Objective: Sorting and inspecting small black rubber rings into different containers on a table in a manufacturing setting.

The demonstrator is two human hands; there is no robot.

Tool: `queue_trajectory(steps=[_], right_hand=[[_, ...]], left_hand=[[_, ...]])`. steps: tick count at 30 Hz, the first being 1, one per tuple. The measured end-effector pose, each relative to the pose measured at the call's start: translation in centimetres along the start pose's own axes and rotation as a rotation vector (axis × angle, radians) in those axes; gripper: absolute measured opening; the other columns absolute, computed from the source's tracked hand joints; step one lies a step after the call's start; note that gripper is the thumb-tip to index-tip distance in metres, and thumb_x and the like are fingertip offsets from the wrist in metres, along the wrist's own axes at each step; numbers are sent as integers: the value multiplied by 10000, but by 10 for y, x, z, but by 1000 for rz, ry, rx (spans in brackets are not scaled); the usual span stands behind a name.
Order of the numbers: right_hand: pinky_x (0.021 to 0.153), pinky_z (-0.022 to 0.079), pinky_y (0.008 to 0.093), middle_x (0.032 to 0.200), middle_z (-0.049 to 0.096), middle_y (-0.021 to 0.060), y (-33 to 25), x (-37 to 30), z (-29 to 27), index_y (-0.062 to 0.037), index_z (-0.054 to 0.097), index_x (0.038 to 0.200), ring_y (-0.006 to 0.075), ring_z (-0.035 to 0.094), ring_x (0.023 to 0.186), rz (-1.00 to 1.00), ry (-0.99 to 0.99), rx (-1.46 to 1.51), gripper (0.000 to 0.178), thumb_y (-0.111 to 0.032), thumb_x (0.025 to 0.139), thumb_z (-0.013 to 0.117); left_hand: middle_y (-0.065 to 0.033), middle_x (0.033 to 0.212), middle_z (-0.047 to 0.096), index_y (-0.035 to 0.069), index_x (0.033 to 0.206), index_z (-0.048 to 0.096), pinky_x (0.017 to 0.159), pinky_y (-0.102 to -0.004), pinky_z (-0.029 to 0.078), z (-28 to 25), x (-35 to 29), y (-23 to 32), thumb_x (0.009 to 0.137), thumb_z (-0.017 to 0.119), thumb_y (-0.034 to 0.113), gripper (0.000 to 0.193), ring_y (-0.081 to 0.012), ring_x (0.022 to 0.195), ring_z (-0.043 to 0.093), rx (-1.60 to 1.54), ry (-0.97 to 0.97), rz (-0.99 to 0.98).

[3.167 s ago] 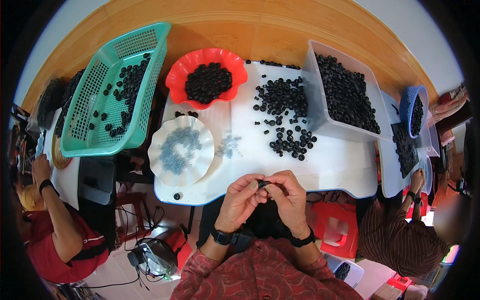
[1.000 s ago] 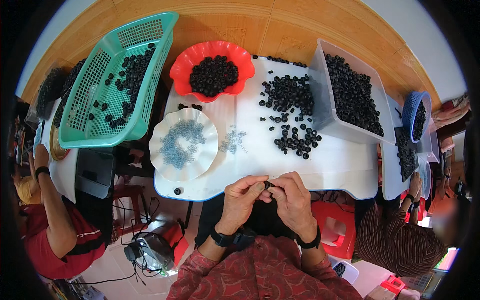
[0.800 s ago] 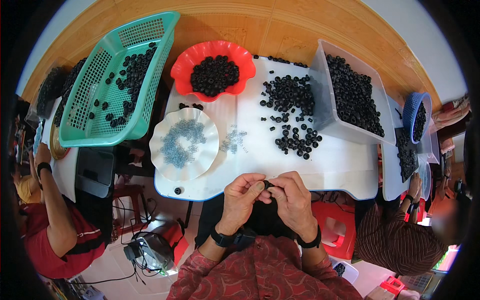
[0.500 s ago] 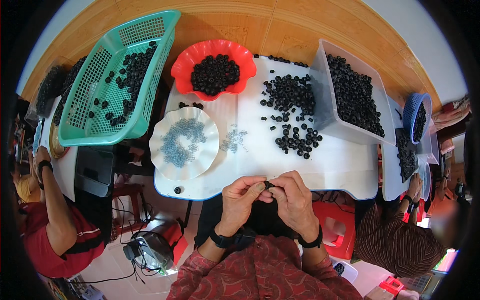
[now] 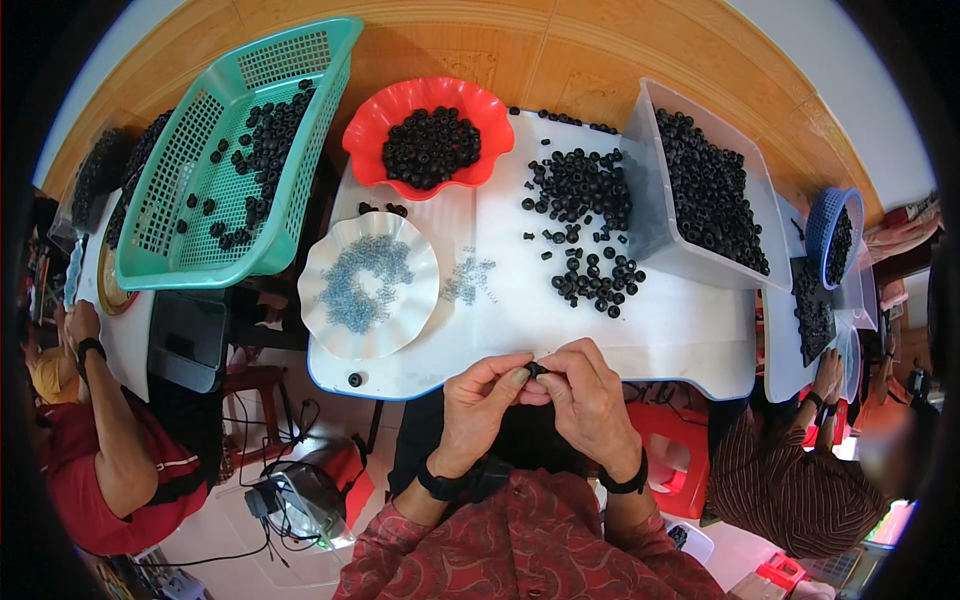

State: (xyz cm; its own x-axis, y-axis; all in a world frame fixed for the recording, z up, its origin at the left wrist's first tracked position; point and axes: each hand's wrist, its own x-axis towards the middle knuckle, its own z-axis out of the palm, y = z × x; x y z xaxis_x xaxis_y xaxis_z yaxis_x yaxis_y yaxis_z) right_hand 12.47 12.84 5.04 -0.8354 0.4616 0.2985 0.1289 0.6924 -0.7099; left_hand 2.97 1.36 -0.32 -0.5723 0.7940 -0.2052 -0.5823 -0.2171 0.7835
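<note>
Just off the near edge of the white table (image 5: 690, 345), a small black round part (image 5: 536, 369) is pinched between the fingertips of both my hands. My left hand (image 5: 478, 400) has it from the left, thumb and forefinger pressed together. From the right, the bent fingers of my right hand (image 5: 590, 395) close on the same part and cover much of it. Beyond my hands lie loose black parts (image 5: 598, 283) of the same sort. To their left, a wavy white plate (image 5: 420, 325) holds small clear bluish pieces (image 5: 365, 285), with more pieces spilled beside it.
A red scalloped bowl (image 5: 365, 165) of black parts stands at the back. A green basket (image 5: 190, 270) is at far left, a translucent bin (image 5: 655, 235) at right. One black part (image 5: 355, 380) lies near the front edge. Other people work on both sides.
My hands stay in almost the same place, fingers shifting slightly around the black part. The things on the table have not moved.
</note>
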Motion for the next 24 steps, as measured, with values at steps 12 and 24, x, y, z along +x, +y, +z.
queue_trajectory(steps=[12, 24], right_hand=[[567, 532, 396, 907, 538, 155, 5, -4, 4, 18, 566, 975, 331, 620, 692, 7, -11, -35, 219, 64, 784, 661], [575, 513, 396, 884, 550, 155, 0, -4, 7, 8, 574, 943, 346, 612, 703, 40, -75, -113, 173, 53, 798, 657]], left_hand=[[-122, 993, 673, -34, 1151, 617, 767, -328, 597, -9, 5, -20, 968, 532, 16, 207, -189, 818, 685, -263, -23, -86], [-114, 932, 681, -63, 1086, 635, 723, -277, 589, 2, 1, -7, 920, 632, 35, 193, -147, 799, 665, -41, 66, -57]])
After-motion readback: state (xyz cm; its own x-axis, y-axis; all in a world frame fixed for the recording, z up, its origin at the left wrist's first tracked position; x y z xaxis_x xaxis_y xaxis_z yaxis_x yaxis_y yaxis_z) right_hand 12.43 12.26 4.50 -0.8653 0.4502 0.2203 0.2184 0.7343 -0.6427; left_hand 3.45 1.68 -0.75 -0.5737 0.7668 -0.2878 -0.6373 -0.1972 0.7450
